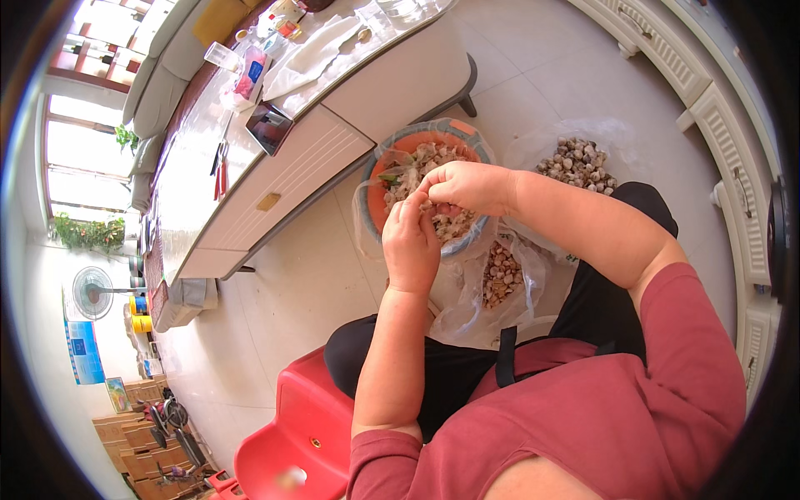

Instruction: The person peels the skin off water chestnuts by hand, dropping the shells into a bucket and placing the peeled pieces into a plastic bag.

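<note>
My left hand (409, 240) and my right hand (472, 187) meet fingertip to fingertip above an orange and grey plastic basin (374, 209). Pinched between them is a small pale piece (426, 204), mostly covered by the fingers, so its exact kind is unclear. A clear plastic bag lines the basin and hangs over its rim. Inside lies a heap of pale, papery peelings (459, 226) with a few green bits. Nearer my legs, an opened plastic bag holds brownish clove-like pieces (502, 275). Beyond my right forearm, small round bulb-like pieces (578, 164), dark and whitish, sit on another clear bag.
A long table (340, 147) stands to the left, bearing a tablet or phone (269, 128), red-handled scissors (221, 178), a tissue box (253, 74) and a white cloth (312, 56). A red plastic chair (306, 412) is beside my left leg. Cream cabinets (719, 125) line the right.
</note>
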